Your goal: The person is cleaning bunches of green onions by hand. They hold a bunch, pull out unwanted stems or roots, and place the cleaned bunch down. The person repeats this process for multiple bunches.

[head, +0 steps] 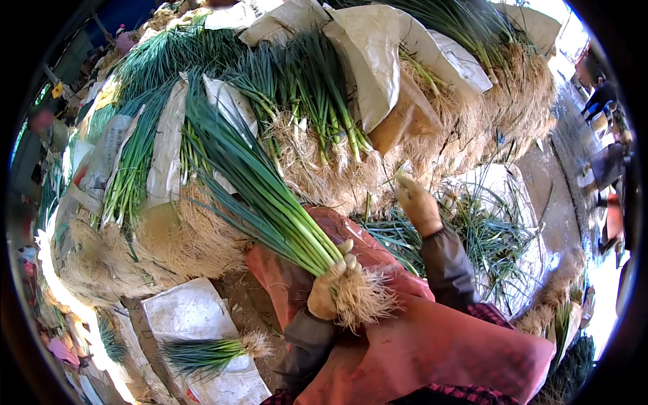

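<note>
My left hand is closed round the lower stems of a bunch of green onions, just above the pale, tangled roots. The long green leaves reach up and to the left, over the piled onions. My right hand, raised right of the bunch, has its fingertips together on a thin pale-green scrap of leaf or stem. Both hands seem to be in tan gloves. A red apron or plastic sheet covers my lap beneath the bunch.
Rooty green onions are heaped ahead, partly under pale sacking. Loose leaves lie on a white sheet at right. A smaller onion bunch rests on a white sack at lower left. People stand at the far right edge.
</note>
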A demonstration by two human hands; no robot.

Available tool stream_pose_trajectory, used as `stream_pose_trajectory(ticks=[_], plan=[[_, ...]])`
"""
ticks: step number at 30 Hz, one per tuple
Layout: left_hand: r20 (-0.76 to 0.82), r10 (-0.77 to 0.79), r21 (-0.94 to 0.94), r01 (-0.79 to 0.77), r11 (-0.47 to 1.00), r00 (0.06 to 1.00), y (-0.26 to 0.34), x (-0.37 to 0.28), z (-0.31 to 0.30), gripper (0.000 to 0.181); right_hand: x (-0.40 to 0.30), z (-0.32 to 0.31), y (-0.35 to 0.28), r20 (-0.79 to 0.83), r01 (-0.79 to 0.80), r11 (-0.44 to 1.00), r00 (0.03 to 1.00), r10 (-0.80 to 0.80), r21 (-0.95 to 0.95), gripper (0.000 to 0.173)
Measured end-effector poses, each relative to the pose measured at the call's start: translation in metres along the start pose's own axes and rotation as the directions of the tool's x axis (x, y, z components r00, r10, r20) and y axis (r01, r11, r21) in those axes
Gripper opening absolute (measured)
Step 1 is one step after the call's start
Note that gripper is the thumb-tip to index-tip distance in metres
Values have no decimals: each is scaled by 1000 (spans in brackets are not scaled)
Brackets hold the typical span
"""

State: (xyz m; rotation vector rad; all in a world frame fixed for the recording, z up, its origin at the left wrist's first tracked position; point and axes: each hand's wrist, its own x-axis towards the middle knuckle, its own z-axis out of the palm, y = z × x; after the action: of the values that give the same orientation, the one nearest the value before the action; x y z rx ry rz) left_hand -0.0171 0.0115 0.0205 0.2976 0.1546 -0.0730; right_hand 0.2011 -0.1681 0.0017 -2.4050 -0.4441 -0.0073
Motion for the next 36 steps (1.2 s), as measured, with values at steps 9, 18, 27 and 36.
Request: stream_pose_trajectory(ticks=[9, 18, 27, 36], plan=[[-122, 105, 61, -98, 993, 987, -4, 11, 24, 33, 118, 30, -79, -88, -86, 995, 993, 81, -48, 38], [-262, -91, 266, 163, 950, 961, -34, 19, -8, 24, -1, 34, -84, 469, -352, 547, 879, -85, 759, 35], [-231, -5, 188, 50, 981, 973, -21, 12, -5, 27, -85, 19, -25, 264, -262, 864, 952, 157, 429, 38], [-135, -187, -225, 154, 962, 973, -7, 13, 9, 27, -130, -44, 159, -110, -408, 790, 908, 405, -458, 65]])
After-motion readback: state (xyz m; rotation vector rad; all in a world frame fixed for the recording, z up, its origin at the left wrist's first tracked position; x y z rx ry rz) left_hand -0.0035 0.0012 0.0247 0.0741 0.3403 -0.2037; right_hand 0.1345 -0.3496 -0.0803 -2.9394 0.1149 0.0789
